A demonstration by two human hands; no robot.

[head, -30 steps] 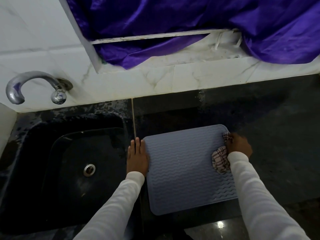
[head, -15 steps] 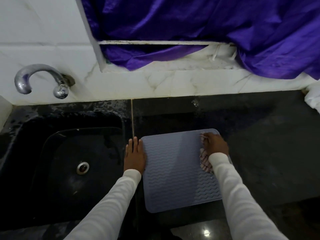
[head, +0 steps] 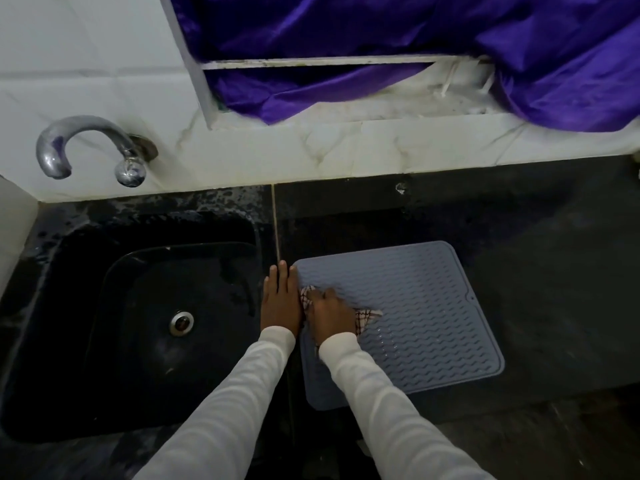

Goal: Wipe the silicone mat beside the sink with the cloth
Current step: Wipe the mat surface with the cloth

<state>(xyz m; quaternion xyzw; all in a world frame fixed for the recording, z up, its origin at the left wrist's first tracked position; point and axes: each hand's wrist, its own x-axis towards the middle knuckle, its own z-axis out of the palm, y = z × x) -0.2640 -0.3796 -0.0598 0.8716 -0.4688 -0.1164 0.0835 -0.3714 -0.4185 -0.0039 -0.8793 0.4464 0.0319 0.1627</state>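
A grey-blue silicone mat (head: 426, 313) with a wavy ribbed surface lies on the dark counter just right of the sink. My right hand (head: 330, 315) presses a white checked cloth (head: 367, 318) onto the mat's left part, near its left edge. The cloth shows on both sides of the hand. My left hand (head: 281, 299) lies flat, fingers together, on the counter strip between sink and mat, touching the mat's left edge. Both arms wear white sleeves.
A black sink (head: 145, 323) with a metal drain (head: 181, 323) fills the left. A chrome tap (head: 86, 147) juts from the white marble wall. Purple fabric (head: 381, 36) hangs over the ledge behind. The dark counter (head: 554, 254) stretches right of the mat.
My right hand has slid the cloth across the mat from its right edge to its left edge, ending beside my left hand. The left hand has stayed put.
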